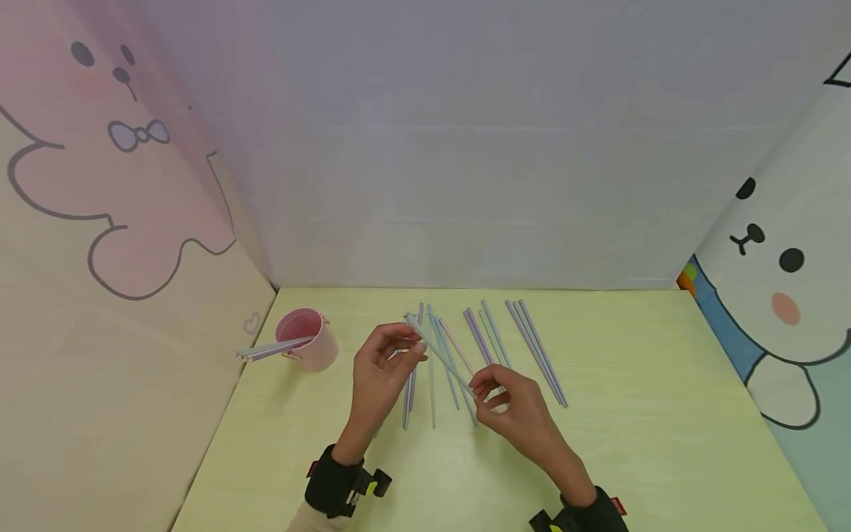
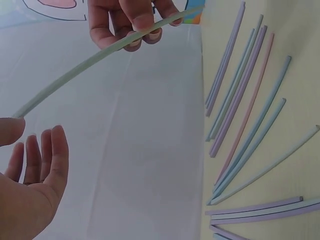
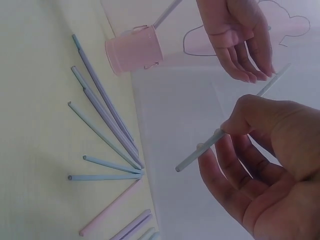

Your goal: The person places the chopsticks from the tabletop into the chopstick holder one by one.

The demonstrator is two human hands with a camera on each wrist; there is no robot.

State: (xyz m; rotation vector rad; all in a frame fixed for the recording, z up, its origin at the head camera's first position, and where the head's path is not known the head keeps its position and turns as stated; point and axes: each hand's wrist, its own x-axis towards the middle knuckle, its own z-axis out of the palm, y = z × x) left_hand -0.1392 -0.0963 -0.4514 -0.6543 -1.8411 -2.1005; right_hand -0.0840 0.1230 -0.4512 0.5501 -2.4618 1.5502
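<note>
Right of the bucket (image 1: pixel 318 350), the right hand (image 1: pixel 513 405) pinches a straw (image 2: pixel 95 58) near one end; the left hand (image 1: pixel 380 375), nearer the bucket, seems to pinch the other. Loose straws (image 3: pixel 105 177) lie right of the bucket.

I can see the left cuff (image 1: pixel 330 482) at lower left of centre, wide and black, with 1 boxy black camera (image 1: pixel 382 482), 1 yellow-green mark (image 1: pixel 372 488), 1 red tag (image 1: pixel 312 468), and a beige sleeve (image 1: pixel 315 520) below; the right cuff (image 1: pixel 596 513), bottom right of centre, is black and red-tagged too.
</note>
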